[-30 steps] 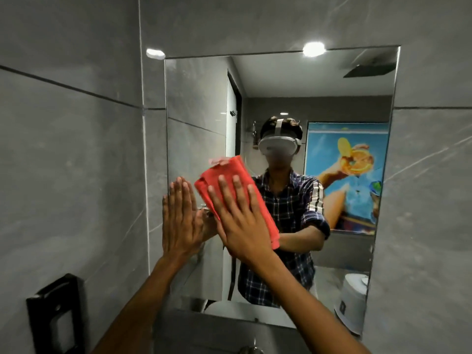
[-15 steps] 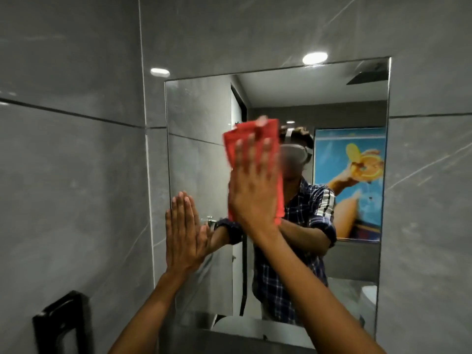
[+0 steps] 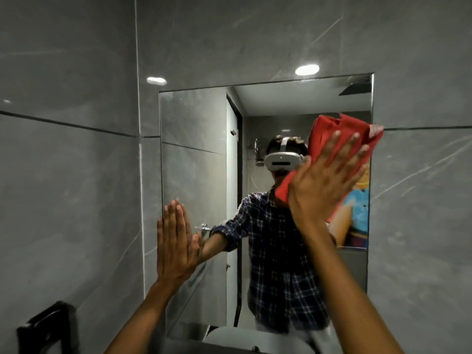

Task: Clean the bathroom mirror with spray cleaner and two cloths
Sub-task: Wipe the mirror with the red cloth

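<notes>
1. The red cloth (image 3: pixel 339 139) sits at the upper right of the frame, pressed flat against the mirror (image 3: pixel 194 154) close to its right edge; one corner laps past that edge onto the grey tiled wall (image 3: pixel 421 200).
2. The right hand (image 3: pixel 324 180) has no closed grip on it: the palm and spread fingers (image 3: pixel 356 140) lie open across the cloth and pin it to the glass.
3. The left hand (image 3: pixel 176 241), low and left of centre, is empty, fingers straight and together, flat on the mirror near its left edge, apparently as a brace.
4. The cloth looks light, soft and bunched, so it will likely fold or slide under the palm; broad, even pressure suits it better than a pinch.
5. The mirror is rigid, smooth and fragile; push moderately, especially at the edge.
6. No spray bottle or second cloth shows here.
</notes>
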Available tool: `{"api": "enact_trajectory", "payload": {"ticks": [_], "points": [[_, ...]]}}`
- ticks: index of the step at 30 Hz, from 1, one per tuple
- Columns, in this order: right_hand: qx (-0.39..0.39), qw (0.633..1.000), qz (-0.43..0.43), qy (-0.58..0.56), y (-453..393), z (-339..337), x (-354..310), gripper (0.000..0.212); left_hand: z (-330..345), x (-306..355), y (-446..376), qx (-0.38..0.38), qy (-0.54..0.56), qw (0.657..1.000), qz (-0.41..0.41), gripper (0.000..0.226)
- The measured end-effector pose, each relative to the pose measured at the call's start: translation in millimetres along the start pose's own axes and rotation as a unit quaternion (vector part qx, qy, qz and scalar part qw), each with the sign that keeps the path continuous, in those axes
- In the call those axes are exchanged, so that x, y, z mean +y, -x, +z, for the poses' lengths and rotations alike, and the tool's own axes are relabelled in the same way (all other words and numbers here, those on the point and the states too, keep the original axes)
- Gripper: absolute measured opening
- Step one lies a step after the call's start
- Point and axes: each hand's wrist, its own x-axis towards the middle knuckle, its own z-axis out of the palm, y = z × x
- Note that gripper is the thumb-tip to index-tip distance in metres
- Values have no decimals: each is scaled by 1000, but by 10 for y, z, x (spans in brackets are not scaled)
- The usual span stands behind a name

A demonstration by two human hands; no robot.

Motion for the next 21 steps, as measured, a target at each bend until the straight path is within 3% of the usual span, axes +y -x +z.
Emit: {"api": "enact_trajectory", "payload": {"ticks": [2,4,6,8,10,12,15,18,21], "points": [[18,999,14,-30,-115,83,-479,67,44,-34,2,3,0,1000,7,74],[-37,987,-149,-38,-19,176,-731,69,75,-51,4,12,3,1000,11,73],[-102,918,-383,-7,164,177,-551,76,93,-64,-10,22,11,1000,14,72],[-117,867,-483,26,162,100,-48,82,54,-26,-14,21,20,999,14,73],[-101,907,-407,42,30,-30,403,80,24,-15,-7,16,31,999,16,73],[-59,971,-231,33,-212,-97,515,76,11,-30,-18,11,39,999,10,75],[-1,999,-43,17,-538,-39,65,72,55,-48,-13,7,22,1000,10,76],[11,1000,12,-5,-672,72,-571,70,92,-88,-22,20,21,999,20,75],[22,999,-26,-28,-620,216,-1065,69,91,-77,-28,26,24,999,27,74]]}}
